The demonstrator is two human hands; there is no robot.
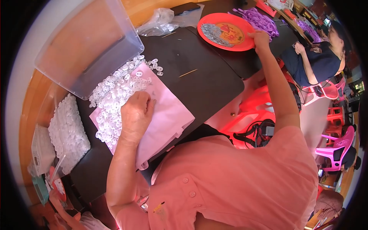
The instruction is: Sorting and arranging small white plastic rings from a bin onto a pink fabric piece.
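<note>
My right hand (262, 40) grips the near-right rim of a red round plate (245, 27). A pile of small grey metal pieces (215, 35) lies on the plate's left part; their exact kind is too small to tell. My left hand (137, 113) rests at the right edge of a heap of small white oval plastic pieces with holes (111, 90). Its fingers are curled together, and what they hold, if anything, is hidden. The heap spreads over a pink cloth bag (168, 105) lying flat on the dark table (207, 82).
A clear plastic bin (92, 46) lies tipped behind the heap. At left stands a bag full of white pieces (69, 134). A thin wooden stick (188, 73) lies mid-table. Purple straps (258, 21) are bunched beyond the plate. Another person (312, 61) sits at right, near red stools (253, 111).
</note>
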